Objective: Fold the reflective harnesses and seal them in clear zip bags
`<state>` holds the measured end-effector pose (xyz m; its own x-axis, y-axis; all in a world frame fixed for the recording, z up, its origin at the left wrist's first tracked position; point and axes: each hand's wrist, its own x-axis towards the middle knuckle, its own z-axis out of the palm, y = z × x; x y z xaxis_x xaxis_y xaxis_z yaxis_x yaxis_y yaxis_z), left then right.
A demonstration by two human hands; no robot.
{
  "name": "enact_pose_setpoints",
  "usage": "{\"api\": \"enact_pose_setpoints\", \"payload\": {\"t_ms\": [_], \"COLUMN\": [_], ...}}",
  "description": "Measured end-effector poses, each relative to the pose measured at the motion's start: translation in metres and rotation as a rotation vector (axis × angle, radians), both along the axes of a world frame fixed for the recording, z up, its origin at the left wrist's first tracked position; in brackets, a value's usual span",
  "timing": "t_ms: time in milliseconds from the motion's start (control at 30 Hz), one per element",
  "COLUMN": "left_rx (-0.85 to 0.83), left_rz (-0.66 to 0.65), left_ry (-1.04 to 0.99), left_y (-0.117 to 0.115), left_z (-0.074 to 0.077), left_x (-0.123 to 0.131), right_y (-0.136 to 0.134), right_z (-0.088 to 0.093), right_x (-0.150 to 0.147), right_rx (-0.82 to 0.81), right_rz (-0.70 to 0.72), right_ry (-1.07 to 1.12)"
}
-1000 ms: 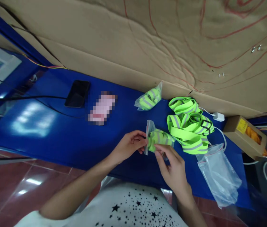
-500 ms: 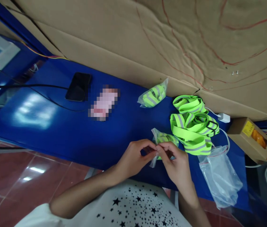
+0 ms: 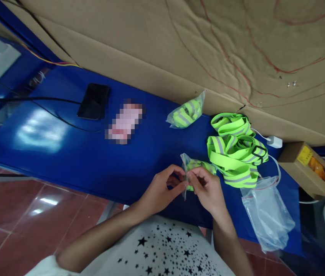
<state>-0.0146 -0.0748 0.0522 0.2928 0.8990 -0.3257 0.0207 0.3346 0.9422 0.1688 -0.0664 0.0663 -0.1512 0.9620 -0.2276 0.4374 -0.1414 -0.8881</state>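
Observation:
A clear zip bag [image 3: 201, 165] with a neon-green reflective strap inside lies at the front of the blue table. My left hand [image 3: 164, 188] pinches the bag's opening edge between thumb and fingers. Right beside it, my right hand [image 3: 207, 188] grips the same edge, its fingertips close to those of the left. Behind the right hand the bag is partly hidden. A pile of loose neon-green straps [image 3: 234, 157] with grey stripes and a black buckle sits to the right. Farther back, another filled zip bag [image 3: 187, 112] rests near the cardboard.
Several flat clear bags [image 3: 268, 214] lie at the table's right edge, near a brown box [image 3: 307, 168] and a white charger [image 3: 274, 142]. To the left are a black phone [image 3: 93, 101] with a cable and a blurred pink item [image 3: 126, 122]. Cardboard [image 3: 150, 46] stands along the back.
Both hands have shifted slightly along the bag's edge, and the right hand has moved a little left. The bag's opening now stands narrower and more upright between the fingers. The view has tilted slightly.

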Motion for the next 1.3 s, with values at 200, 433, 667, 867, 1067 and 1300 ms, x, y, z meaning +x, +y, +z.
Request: {"api": "enact_pose_setpoints", "payload": {"t_ms": [200, 433, 667, 867, 1067, 1300], "left_rx": [-0.011, 0.013, -0.049, -0.032, 0.077, 0.186], "left_rz": [-0.008, -0.066, -0.083, -0.162, -0.151, -0.073], "left_ry": [0.12, 0.095, 0.05, -0.042, 0.054, -0.041], "left_y": [0.001, 0.006, 0.011, 0.015, 0.013, 0.001], "left_z": [-0.001, 0.001, 0.001, -0.004, 0.005, 0.018], "left_x": [-0.002, -0.004, -0.006, -0.011, -0.014, -0.032], "right_y": [0.002, 0.0, -0.004, -0.005, -0.013, -0.022], "right_z": [-0.003, -0.008, -0.004, -0.004, -0.001, 0.011], "right_x": [0.0, 0.001, 0.005, 0.003, -0.009, 0.03], "right_rx": [0.028, 0.143, 0.221, 0.227, 0.418, 0.341], "right_rz": [0.019, 0.057, 0.167, 0.143, 0.023, -0.148], "right_ry": [-0.025, -0.046, -0.074, -0.105, -0.291, -0.257]}}
